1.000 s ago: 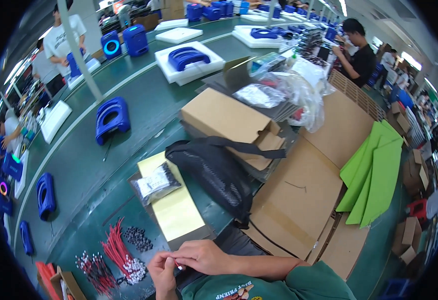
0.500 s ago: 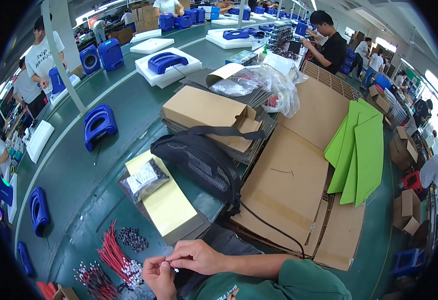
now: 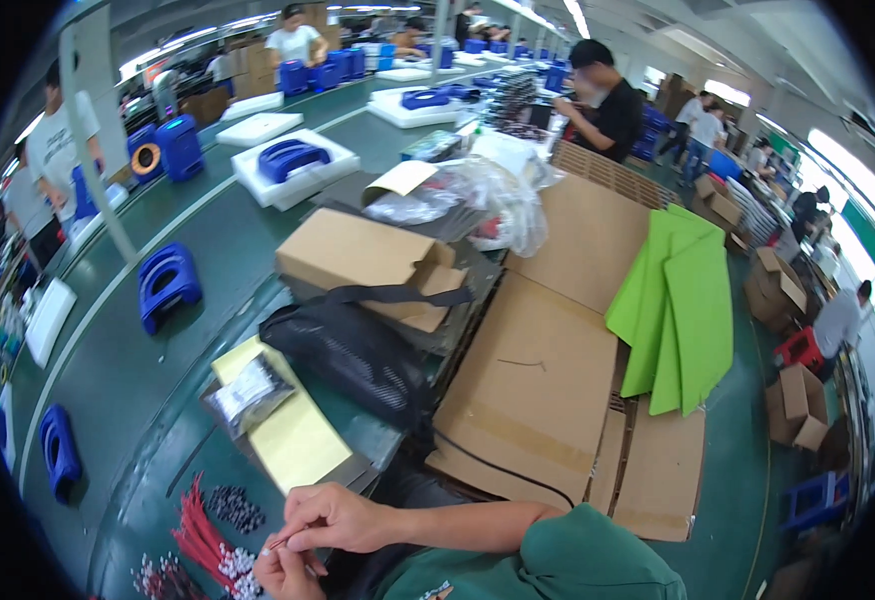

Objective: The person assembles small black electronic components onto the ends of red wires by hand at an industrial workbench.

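My right hand (image 3: 343,517) and my left hand (image 3: 286,574) meet at the lower middle, both with fingers pinched together. A thin reddish wire (image 3: 276,545) shows between their fingertips; most of it is hidden by the fingers. Just left of the hands lies a bundle of red wires (image 3: 198,530) with white connectors at the near end. Further left is a bundle of dark and red wires (image 3: 163,580), cut off by the picture's rim. A pile of small black ring-like pieces (image 3: 236,508) sits beyond the red bundle.
A bag of dark parts (image 3: 251,394) rests on yellow sheets (image 3: 303,440). Beside it are a black mesh bag (image 3: 353,365), an open carton (image 3: 358,255), flat cardboard (image 3: 528,390) and green boards (image 3: 698,310). Blue casings (image 3: 170,285) stand on the green line; a co-worker (image 3: 603,105) is at the far side.
My view has shifted, so the bench contents appear further left. Both hands remain together, and a reddish strand now shows at the fingertips where a small white piece showed before.
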